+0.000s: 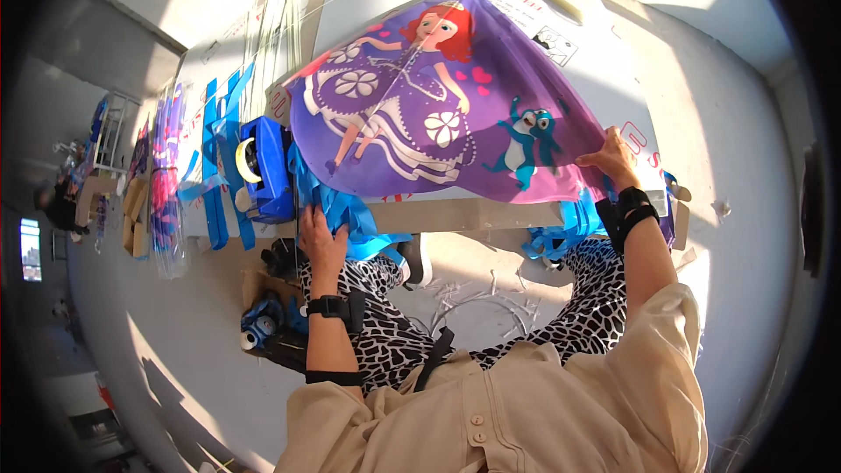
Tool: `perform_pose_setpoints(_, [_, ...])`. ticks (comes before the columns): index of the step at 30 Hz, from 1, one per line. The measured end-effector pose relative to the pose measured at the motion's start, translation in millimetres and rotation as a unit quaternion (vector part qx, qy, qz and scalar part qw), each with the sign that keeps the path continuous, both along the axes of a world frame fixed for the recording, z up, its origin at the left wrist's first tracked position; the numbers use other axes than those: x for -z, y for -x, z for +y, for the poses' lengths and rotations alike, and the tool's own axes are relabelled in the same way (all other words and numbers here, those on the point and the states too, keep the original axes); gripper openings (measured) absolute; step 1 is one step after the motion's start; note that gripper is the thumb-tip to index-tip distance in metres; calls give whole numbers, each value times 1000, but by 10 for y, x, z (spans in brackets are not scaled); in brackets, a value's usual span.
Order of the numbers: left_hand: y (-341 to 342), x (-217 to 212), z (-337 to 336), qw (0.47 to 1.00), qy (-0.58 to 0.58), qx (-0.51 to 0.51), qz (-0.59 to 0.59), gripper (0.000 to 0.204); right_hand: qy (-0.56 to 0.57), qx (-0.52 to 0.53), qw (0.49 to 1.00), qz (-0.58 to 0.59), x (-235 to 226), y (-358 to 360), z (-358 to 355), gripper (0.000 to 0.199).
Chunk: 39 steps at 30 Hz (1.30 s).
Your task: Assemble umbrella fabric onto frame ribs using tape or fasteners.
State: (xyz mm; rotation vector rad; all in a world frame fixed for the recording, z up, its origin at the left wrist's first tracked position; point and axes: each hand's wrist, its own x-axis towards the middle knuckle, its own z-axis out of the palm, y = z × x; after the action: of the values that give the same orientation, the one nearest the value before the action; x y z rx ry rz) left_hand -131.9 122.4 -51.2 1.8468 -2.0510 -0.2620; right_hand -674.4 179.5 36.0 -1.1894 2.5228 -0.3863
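A purple kite (394, 131) lies spread over the table, printed with a red-haired figure in a gown and a small blue animal. Its point is at the far side. My right hand (616, 160) grips the kite's right corner, thumb stretched over the fabric. At the near left edge, my left hand (323, 243) has its bent fingers on a bunch of blue ribbon (342, 210) hanging below the kite; the fingertips are partly hidden there. More blue ribbon (574, 223) hangs below the right corner, by my knee.
A blue tape dispenser (270, 171) with a roll stands left of the kite. Beyond it are blue strips (215, 166), thin white rods (279, 52) and wrapped colourful bundles (166, 171). White cardboard (350, 9) covers the table. White scraps (495, 285) and a blue toy-like item (263, 322) lie lower down.
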Motion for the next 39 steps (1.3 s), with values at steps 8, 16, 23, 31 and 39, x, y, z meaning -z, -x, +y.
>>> perform_pose_setpoints(8, [78,-46,-54,999,9,-8,-38,70,51,-17,998,23,142,-191,46,57])
perform_pose_setpoints(16, [118,30,-75,996,71,-56,19,35,87,4,996,-7,369,-273,-59,34])
perform_pose_setpoints(23, [224,-171,-26,985,149,-85,-10,29,191,-59,971,-133,-251,-103,160,33])
perform_pose_setpoints(31, [291,-348,272,973,227,47,19,33,222,-90,884,-403,-1225,912,854,46])
perform_pose_setpoints(39, [681,-1002,346,975,48,215,-11,35,213,-157,912,-313,-2413,968,1173,52])
